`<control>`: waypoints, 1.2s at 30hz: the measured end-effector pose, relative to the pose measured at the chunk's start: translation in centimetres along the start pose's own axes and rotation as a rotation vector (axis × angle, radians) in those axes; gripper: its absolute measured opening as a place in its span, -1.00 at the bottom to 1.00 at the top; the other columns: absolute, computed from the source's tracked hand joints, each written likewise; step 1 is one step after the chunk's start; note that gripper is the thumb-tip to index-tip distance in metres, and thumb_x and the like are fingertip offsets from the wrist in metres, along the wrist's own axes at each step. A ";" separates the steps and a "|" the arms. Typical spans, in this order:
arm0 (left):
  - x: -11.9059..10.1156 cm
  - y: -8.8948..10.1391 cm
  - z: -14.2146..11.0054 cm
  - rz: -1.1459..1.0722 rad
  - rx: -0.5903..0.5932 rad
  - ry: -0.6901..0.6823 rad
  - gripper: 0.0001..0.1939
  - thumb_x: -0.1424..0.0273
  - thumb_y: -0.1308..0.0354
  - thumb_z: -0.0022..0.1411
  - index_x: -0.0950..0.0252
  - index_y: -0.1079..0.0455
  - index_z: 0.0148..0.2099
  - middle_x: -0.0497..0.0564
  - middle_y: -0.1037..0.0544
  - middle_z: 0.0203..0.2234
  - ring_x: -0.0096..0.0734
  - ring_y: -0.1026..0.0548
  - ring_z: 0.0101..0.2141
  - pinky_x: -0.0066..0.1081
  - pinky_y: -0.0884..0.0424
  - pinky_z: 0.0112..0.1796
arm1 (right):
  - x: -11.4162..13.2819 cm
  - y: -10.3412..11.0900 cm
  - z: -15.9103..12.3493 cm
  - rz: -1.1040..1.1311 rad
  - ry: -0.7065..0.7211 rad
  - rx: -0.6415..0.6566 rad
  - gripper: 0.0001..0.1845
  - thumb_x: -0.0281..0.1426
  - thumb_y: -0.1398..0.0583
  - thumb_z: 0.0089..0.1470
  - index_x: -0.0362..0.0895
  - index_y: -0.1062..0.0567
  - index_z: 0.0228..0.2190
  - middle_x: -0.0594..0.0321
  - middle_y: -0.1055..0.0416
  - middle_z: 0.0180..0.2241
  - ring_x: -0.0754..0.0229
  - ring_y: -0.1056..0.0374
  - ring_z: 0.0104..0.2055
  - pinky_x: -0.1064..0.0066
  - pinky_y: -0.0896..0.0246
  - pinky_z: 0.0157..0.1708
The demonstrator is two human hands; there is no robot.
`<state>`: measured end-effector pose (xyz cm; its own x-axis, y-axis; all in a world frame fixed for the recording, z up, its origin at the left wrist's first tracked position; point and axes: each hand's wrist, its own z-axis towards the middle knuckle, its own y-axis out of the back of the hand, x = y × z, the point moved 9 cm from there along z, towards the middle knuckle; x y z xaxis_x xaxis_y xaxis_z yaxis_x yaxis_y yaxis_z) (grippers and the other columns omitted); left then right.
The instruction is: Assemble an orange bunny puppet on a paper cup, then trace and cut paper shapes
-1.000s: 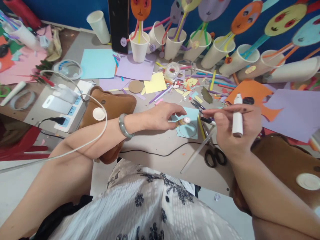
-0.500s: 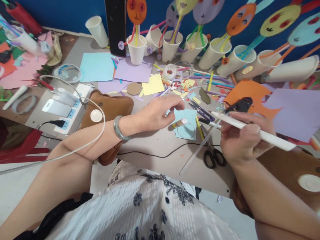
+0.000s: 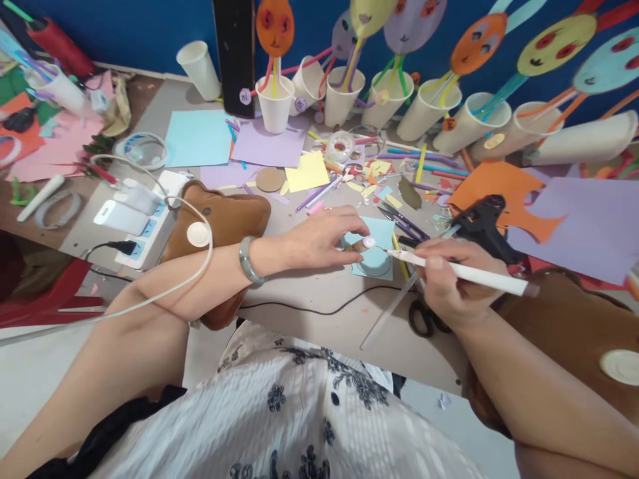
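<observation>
My left hand [image 3: 322, 238] is at a small light-blue sheet [image 3: 384, 229], thumb and fingers closed around a small yellowish bottle [image 3: 355, 246] with a white cap. A circle is drawn in thin line on that sheet beside the bottle. My right hand [image 3: 454, 276] grips a white marker pen [image 3: 482, 276], its tip pointing left over the sheet's right edge. Whether the tip touches paper I cannot tell. Under and beside my right hand lie black-handled scissors [image 3: 421, 318], partly hidden, and a clear stick [image 3: 384, 319]. Dark thread snips [image 3: 404, 223] lie just behind the sheet.
White paper cups [image 3: 277, 110] holding pipe-cleaner figures line the blue wall. Paper scraps and a tape roll [image 3: 340, 145] litter the middle. A black glue gun [image 3: 486, 226] lies right on orange paper [image 3: 492, 179]. A power strip [image 3: 150, 236] with a white cable [image 3: 206, 266] stands left.
My left hand has moved right and down and closed around the small bottle. My right hand has brought the marker left to the light-blue sheet, uncovering the glue gun.
</observation>
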<state>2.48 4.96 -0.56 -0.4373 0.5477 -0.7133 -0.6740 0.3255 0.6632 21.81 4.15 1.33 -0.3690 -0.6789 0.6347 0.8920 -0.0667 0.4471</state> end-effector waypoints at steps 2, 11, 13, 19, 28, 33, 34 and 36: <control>0.0 0.1 0.0 -0.017 -0.003 -0.004 -0.83 0.39 -0.32 0.32 0.27 -0.55 -0.05 0.10 -0.60 -0.15 -0.23 -0.53 -0.13 -0.27 -0.45 -0.09 | 2.0 -0.6 0.2 -0.035 0.137 0.086 -0.93 -0.41 -0.32 0.20 -0.07 -0.58 -0.36 0.23 -0.58 -0.47 0.18 -0.51 -0.49 0.39 -0.37 -0.52; 0.0 -0.3 0.3 -0.006 -0.011 -0.047 -0.90 0.44 -0.29 0.34 0.27 -0.58 -0.10 0.08 -0.58 -0.20 -0.26 -0.52 -0.17 -0.30 -0.43 -0.11 | 4.8 -3.4 0.2 -0.119 0.318 0.324 -0.89 -0.42 -0.24 0.30 -0.01 -0.48 -0.32 0.31 -0.52 -0.54 0.27 -0.37 -0.60 0.40 -0.21 -0.62; 0.1 -0.5 0.4 -0.001 0.004 -0.053 -0.89 0.43 -0.29 0.35 0.27 -0.59 -0.09 0.08 -0.59 -0.20 -0.26 -0.52 -0.16 -0.30 -0.43 -0.11 | 4.8 -3.7 0.1 -0.102 0.331 0.347 -0.91 -0.43 -0.24 0.30 -0.02 -0.47 -0.29 0.34 -0.50 -0.55 0.30 -0.32 -0.62 0.40 -0.17 -0.62; 0.3 -0.4 0.6 0.006 0.010 -0.053 -0.88 0.35 -0.29 0.40 0.27 -0.60 -0.09 0.07 -0.60 -0.22 -0.26 -0.53 -0.16 -0.29 -0.43 -0.10 | 4.3 -4.3 -0.3 -0.075 0.301 0.407 -0.93 -0.45 -0.24 0.30 -0.03 -0.45 -0.24 0.30 -0.50 -0.50 0.26 -0.35 -0.58 0.40 -0.20 -0.60; 0.4 -0.5 0.7 0.007 0.035 -0.042 -0.88 0.34 -0.29 0.41 0.27 -0.60 -0.12 0.07 -0.61 -0.24 -0.25 -0.54 -0.17 -0.27 -0.44 -0.08 | 5.2 -5.2 -1.3 -0.140 0.429 0.442 -0.86 -0.52 -0.23 0.30 -0.02 -0.48 -0.24 0.30 -0.54 -0.45 0.23 -0.48 -0.46 0.40 -0.36 -0.43; 0.1 -0.3 0.7 0.016 0.057 -0.033 -0.90 0.34 -0.30 0.40 0.26 -0.59 -0.14 0.07 -0.62 -0.23 -0.23 -0.55 -0.17 -0.25 -0.45 -0.07 | 5.1 -6.1 -2.4 -0.178 0.504 0.518 -0.87 -0.49 -0.21 0.37 -0.08 -0.52 -0.26 0.29 -0.54 -0.40 0.26 -0.42 -0.45 0.41 -0.31 -0.41; 0.1 -0.3 0.7 0.017 0.058 -0.031 -0.90 0.35 -0.30 0.40 0.27 -0.59 -0.15 0.07 -0.62 -0.23 -0.24 -0.55 -0.17 -0.25 -0.45 -0.07 | 5.1 -6.2 -2.5 -0.192 0.520 0.514 -0.87 -0.49 -0.21 0.38 -0.10 -0.53 -0.26 0.27 -0.54 -0.40 0.26 -0.41 -0.45 0.40 -0.29 -0.40; 0.1 -0.3 0.7 0.017 0.062 -0.027 -0.90 0.36 -0.29 0.39 0.27 -0.59 -0.15 0.08 -0.62 -0.23 -0.24 -0.54 -0.17 -0.25 -0.45 -0.06 | 5.2 -6.4 -2.8 -0.228 0.555 0.521 -0.84 -0.49 -0.20 0.39 -0.12 -0.55 -0.29 0.25 -0.53 -0.41 0.25 -0.39 -0.44 0.39 -0.26 -0.39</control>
<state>3.07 5.44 -0.62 -0.4318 0.5742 -0.6956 -0.6279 0.3623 0.6888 14.94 -0.99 0.04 -0.2212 -0.9641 0.1469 0.5226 0.0100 0.8525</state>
